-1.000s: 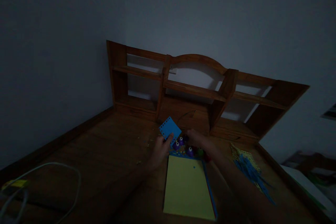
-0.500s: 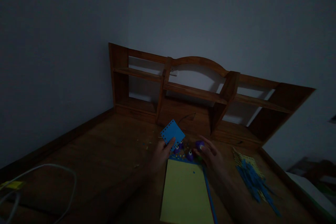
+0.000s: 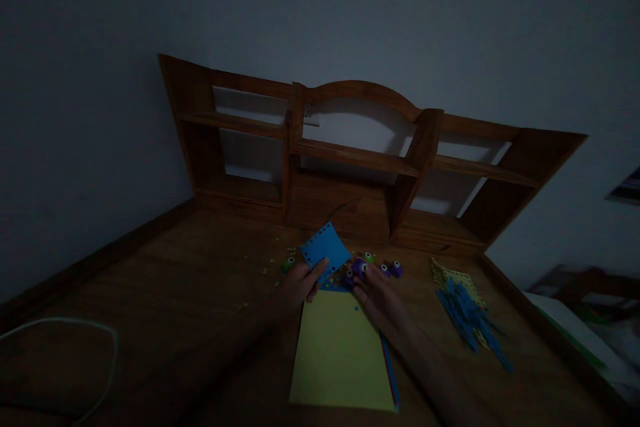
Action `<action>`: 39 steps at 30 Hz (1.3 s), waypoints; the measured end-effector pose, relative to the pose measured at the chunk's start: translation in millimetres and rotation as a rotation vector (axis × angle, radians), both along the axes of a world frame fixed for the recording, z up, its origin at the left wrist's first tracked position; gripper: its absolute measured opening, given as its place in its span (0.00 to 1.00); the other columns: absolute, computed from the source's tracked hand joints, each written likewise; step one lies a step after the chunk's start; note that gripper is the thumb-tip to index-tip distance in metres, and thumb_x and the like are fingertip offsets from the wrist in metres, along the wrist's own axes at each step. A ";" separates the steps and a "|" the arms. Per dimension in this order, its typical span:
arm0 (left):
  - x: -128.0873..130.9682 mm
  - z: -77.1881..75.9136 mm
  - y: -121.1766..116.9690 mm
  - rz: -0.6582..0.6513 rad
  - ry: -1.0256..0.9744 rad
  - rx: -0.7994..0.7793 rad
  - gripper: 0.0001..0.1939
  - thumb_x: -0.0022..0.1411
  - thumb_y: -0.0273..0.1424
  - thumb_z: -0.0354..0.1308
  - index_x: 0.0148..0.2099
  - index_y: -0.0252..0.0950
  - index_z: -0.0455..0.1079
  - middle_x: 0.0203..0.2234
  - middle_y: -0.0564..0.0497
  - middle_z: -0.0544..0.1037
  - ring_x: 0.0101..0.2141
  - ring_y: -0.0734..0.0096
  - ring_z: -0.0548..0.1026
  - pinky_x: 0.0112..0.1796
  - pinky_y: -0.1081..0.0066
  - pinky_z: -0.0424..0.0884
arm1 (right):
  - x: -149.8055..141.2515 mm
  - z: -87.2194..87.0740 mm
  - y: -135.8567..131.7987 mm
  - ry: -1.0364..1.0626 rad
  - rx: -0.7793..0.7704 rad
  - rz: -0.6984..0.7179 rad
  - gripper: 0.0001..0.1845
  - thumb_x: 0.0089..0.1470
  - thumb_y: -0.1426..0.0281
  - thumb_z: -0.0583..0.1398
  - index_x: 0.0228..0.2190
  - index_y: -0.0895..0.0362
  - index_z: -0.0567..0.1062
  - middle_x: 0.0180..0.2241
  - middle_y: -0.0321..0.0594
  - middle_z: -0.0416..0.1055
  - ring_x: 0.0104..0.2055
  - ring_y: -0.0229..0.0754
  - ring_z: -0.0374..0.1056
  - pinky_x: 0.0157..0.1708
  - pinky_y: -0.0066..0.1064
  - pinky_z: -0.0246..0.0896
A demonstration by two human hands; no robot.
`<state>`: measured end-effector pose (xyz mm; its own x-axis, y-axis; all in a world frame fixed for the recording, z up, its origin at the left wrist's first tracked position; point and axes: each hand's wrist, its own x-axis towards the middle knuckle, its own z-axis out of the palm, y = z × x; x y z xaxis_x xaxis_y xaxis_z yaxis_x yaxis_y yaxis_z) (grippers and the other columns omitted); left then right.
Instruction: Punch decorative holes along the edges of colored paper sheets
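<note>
The blue card (image 3: 329,247) is near square, without clear long axis, one corner pointing away from you. Your left hand (image 3: 301,283) pinches its near part, thumb on top. Just right of these fingers, beside the card, your right hand (image 3: 380,292) grips the purple punch (image 3: 359,267); whether they touch, I cannot tell.
</note>
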<state>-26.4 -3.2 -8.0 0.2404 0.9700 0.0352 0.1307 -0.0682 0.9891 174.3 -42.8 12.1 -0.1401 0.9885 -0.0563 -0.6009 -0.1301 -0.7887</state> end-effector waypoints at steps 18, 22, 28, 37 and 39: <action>-1.8 8.4 -6.5 -0.133 0.023 0.088 0.24 0.58 0.51 0.50 0.27 0.33 0.67 0.16 0.56 0.67 0.16 0.77 0.63 0.18 0.76 0.56 | -8.0 3.6 -1.4 -0.136 0.004 0.017 0.13 0.50 0.61 0.63 0.36 0.55 0.74 0.36 0.40 0.77 0.35 0.39 0.72 0.34 0.28 0.63; -1.7 10.7 -6.3 -0.105 0.044 0.089 0.25 0.58 0.51 0.50 0.27 0.32 0.68 0.17 0.55 0.67 0.16 0.78 0.63 0.18 0.77 0.57 | -13.0 4.8 -3.2 -0.184 0.051 0.042 0.13 0.51 0.61 0.62 0.36 0.56 0.73 0.34 0.41 0.76 0.33 0.40 0.72 0.32 0.29 0.63; -1.6 15.1 -7.8 -0.117 0.049 0.118 0.25 0.59 0.50 0.50 0.26 0.32 0.68 0.15 0.56 0.66 0.15 0.79 0.62 0.17 0.77 0.56 | -17.9 3.7 -4.2 -0.218 0.068 0.042 0.15 0.49 0.60 0.64 0.35 0.56 0.71 0.30 0.39 0.76 0.30 0.41 0.72 0.28 0.30 0.62; -1.6 18.6 -9.8 -0.111 0.090 0.112 0.25 0.58 0.50 0.50 0.26 0.32 0.68 0.15 0.55 0.67 0.15 0.78 0.63 0.18 0.77 0.56 | -15.7 0.0 -4.9 -0.222 0.082 0.035 0.13 0.48 0.62 0.65 0.34 0.56 0.73 0.33 0.39 0.74 0.31 0.38 0.69 0.28 0.28 0.61; -1.3 19.6 -10.4 -0.109 0.090 0.113 0.25 0.58 0.50 0.50 0.24 0.33 0.67 0.15 0.55 0.67 0.15 0.78 0.63 0.18 0.77 0.56 | -14.4 -2.1 -5.0 -0.213 0.100 0.044 0.11 0.49 0.64 0.64 0.35 0.55 0.74 0.29 0.36 0.72 0.28 0.36 0.67 0.27 0.26 0.58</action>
<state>-27.7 -13.6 11.6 0.3510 0.9291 0.1164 0.2039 -0.1972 0.9589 159.9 -47.8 10.0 -0.1789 0.9838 0.0082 -0.4150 -0.0679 -0.9073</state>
